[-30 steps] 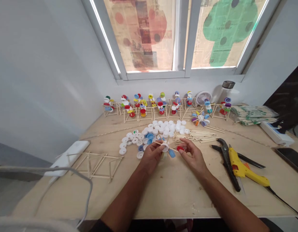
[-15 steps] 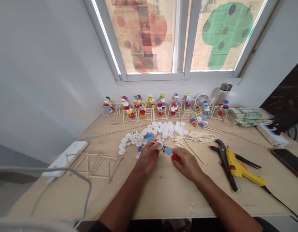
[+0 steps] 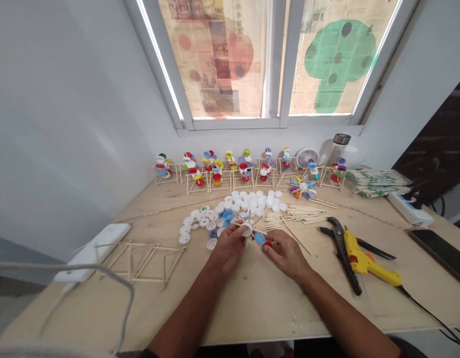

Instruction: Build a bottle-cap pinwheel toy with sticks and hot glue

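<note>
Sticks [image 3: 260,231] could loosen from the white hub [image 3: 246,228] if pushed crookedly; left hand [image 3: 230,246] pinches the hub, right hand [image 3: 287,252] the red cap [image 3: 267,244], both nearly closed, back from the tabletop's [image 3: 259,308] front edge.

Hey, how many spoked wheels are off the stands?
2: the held wheel, in your left hand, and a multicolored wheel lying farther back, to the right. More may be hidden.

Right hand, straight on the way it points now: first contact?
Probably the blue cap on the white hub's spokes, with the red cap in the right hand leading. Depth between the two caps is unclear from this view.
</note>
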A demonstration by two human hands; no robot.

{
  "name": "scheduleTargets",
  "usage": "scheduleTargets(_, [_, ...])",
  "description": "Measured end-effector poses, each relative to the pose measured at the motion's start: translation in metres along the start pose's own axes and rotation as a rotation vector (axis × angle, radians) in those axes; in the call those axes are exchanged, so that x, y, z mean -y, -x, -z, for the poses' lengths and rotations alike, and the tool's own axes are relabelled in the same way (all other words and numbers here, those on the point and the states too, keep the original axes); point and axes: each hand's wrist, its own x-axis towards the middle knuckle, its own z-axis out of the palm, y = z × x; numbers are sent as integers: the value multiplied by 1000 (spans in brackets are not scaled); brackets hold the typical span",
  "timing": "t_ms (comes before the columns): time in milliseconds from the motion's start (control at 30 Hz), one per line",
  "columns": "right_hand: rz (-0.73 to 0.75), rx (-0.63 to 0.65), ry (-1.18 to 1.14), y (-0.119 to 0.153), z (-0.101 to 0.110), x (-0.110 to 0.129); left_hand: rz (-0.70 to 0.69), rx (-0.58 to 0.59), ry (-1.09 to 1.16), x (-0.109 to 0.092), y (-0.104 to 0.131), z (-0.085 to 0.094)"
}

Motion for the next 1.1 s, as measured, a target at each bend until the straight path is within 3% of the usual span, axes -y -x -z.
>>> scheduleTargets(433, [-28,-16,-39,0,0,5,12,1,24,2,1,0])
scheduleTargets(700, [-93,-115,-79,-3,0,0,41,11,71,2,1,-1])
scheduleTargets(800, [-115,-180,-95,-4,16,7,69,13,82,3,1,-3])
scheduleTargets(933, [-153,-272,-53,-12,57,15,76,27,75,5,2,-5])
scheduleTargets(1100, [-273,-292,167,-33,105,-9,93,27,80,6,2,-6])
